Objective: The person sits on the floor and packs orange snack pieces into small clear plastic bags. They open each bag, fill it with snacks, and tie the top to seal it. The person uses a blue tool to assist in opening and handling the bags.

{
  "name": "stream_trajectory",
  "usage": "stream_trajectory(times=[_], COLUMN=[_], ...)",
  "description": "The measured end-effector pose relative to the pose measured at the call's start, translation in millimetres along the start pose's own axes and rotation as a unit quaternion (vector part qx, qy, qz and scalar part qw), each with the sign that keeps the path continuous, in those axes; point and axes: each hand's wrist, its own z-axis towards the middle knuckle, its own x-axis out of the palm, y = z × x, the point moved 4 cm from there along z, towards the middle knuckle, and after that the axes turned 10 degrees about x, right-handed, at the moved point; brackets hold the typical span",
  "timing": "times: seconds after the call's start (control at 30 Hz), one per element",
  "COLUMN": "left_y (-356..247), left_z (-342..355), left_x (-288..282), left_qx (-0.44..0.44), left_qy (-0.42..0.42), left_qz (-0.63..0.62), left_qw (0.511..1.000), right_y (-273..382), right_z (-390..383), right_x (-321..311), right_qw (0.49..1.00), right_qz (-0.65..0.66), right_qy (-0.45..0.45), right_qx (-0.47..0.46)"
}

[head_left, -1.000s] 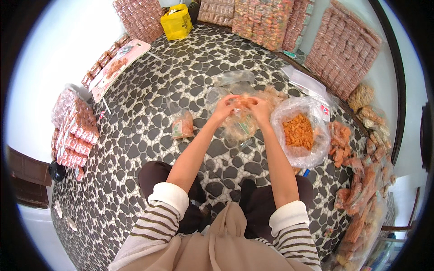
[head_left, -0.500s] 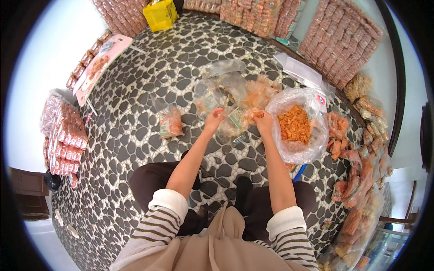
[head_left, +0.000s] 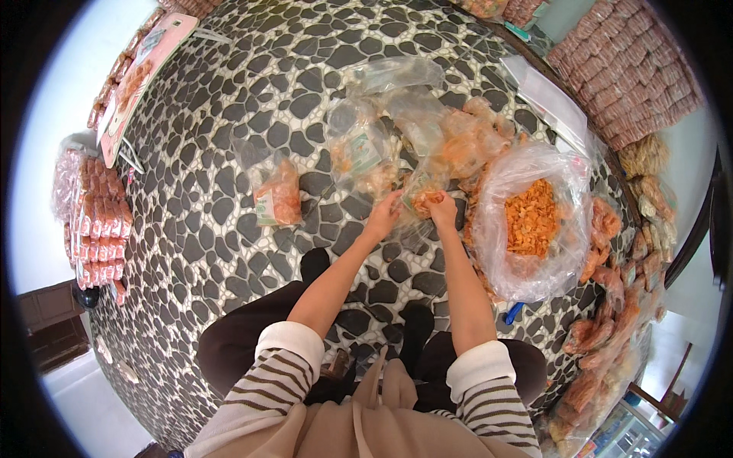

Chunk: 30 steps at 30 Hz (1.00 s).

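My left hand (head_left: 384, 214) is closed on the near edge of a small clear plastic bag (head_left: 414, 185) with a green-and-white label. My right hand (head_left: 442, 211) is closed on a clump of orange chips (head_left: 425, 201) at the mouth of that bag; whether the chips are inside or just at the opening is hard to make out. Right of it stands a large clear plastic sack (head_left: 561, 248), its top spread wide around a heap of orange chips (head_left: 532, 217). A filled bag of chips (head_left: 279, 197) with a label lies to the left on the floor.
Labelled clear bags (head_left: 359, 149) and loose plastic (head_left: 393, 75) lie beyond my hands, beside orange-filled bags (head_left: 466, 145). Packs are stacked at left (head_left: 103, 221) and far right (head_left: 622, 72). A pink low table (head_left: 145, 84) stands far left. Bagged goods (head_left: 611, 336) line the right side.
My hands have come closer together. The small bag now sits between them, with orange chips showing at my right hand. The whole view has shifted, so the floor things appear moved.
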Motion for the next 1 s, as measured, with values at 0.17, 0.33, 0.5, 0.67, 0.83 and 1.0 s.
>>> stream_trajectory(times=[0.17,0.33,0.5,0.67,0.83,1.0], left_y=[4.7,-16.7,-38.1,-8.3,36.7,63.2], left_z=[3.1,-3.7,-22.2,-37.2,-18.4,23.7], left_x=[16.7,31.1,10.0,-35.5,-86.4,-100.6], left_qx=[0.094,-0.104,-0.061,0.059,-0.103,-0.234], left_qy=[-0.007,0.111,0.075,-0.232,-0.433,-0.393], left_qz=[-0.136,-0.342,-0.344,-0.18,0.047,0.027], left_qw=[0.986,0.927,0.934,0.954,0.894,0.889], right_y=[-2.9,4.9,23.7,32.6,40.7,53.9], right_z=[-11.4,-36.3,-47.2,-74.2,-95.9,-85.3], right_x=[10.1,5.4,-13.7,-40.3,-44.3,-20.9], right_qw=[0.988,0.96,0.981,0.967,0.954,0.963], right_qz=[0.124,0.238,0.187,0.129,0.161,0.173], right_qy=[0.09,0.144,0.019,-0.139,-0.171,-0.128], right_qx=[-0.009,0.019,-0.042,-0.172,-0.188,-0.164])
